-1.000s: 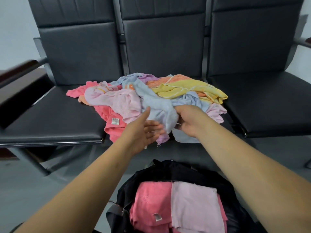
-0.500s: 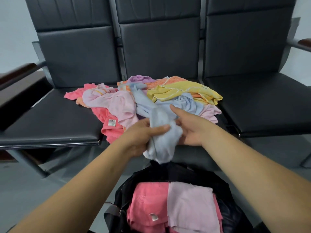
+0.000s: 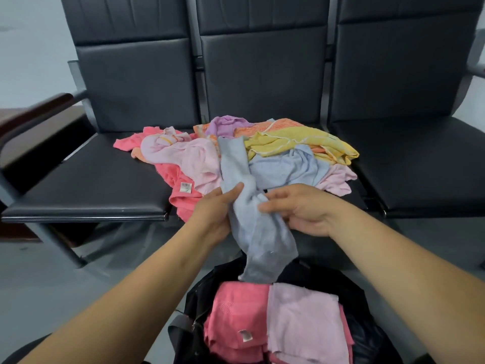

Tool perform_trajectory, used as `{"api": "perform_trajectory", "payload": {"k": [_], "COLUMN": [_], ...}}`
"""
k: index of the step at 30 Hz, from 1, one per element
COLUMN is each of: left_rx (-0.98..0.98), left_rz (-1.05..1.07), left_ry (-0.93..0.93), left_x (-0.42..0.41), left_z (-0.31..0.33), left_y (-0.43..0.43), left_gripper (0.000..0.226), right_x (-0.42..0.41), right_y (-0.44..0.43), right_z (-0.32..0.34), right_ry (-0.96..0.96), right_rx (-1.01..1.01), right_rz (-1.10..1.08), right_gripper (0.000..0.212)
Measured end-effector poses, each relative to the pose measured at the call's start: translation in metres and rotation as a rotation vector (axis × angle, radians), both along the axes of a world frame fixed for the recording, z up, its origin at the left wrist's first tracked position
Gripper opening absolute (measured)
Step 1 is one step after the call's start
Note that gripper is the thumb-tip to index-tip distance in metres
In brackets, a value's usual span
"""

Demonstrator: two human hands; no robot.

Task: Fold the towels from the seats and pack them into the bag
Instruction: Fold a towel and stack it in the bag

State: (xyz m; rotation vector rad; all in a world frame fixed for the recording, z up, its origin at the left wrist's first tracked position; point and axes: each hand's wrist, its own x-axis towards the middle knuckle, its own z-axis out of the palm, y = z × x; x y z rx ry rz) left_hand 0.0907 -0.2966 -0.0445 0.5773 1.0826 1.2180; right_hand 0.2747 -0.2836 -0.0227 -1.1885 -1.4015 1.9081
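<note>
A heap of crumpled towels (image 3: 294, 143) in pink, yellow, orange, purple and blue lies on the middle black seat. A light blue towel (image 3: 259, 240) stretches from the heap down over the seat's front edge, its lower end hanging above the bag. My left hand (image 3: 215, 208) grips this towel from the left with the thumb on top. My right hand (image 3: 296, 208) pinches it from the right. Below stands an open black bag (image 3: 362, 337) holding a folded pink towel (image 3: 236, 311) and a folded pale lilac towel (image 3: 301, 319) side by side.
Three joined black padded seats (image 3: 86, 190) with tall backs fill the view. A dark wooden armrest (image 3: 34, 111) runs along the left side. The right seat (image 3: 425, 166) carries nothing. Grey floor (image 3: 52, 292) surrounds the bag.
The light blue towel has been drawn out of the heap toward me and now hangs over the bag. My left hand went from open beside it to gripping it.
</note>
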Motion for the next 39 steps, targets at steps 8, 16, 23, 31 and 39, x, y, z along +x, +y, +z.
{"api": "perform_trajectory", "payload": {"k": [8, 16, 23, 31, 39], "left_rx": [-0.06, -0.172, -0.145, -0.129, 0.549], "left_rz": [-0.393, -0.004, -0.102, -0.183, -0.566], "left_ry": [0.077, -0.151, -0.29, 0.716, 0.491], "left_x": [-0.001, -0.021, -0.022, -0.056, -0.026], "left_z": [0.015, 0.016, 0.03, 0.019, 0.032], "left_y": [-0.04, -0.013, -0.01, -0.004, -0.017], "left_gripper": [0.05, 0.015, 0.03, 0.013, 0.07], "right_x": [-0.012, 0.001, 0.007, 0.028, 0.025], "right_y": [0.012, -0.01, 0.003, 0.007, -0.013], "right_z": [-0.006, 0.017, 0.004, 0.024, 0.037], "right_ry": [0.175, 0.293, 0.413, 0.573, 0.046], "right_rx": [-0.108, -0.116, -0.346, -0.053, 0.246], "right_rz": [-0.283, 0.064, -0.458, -0.455, 0.267], "right_gripper": [0.04, 0.047, 0.045, 0.022, 0.046]}}
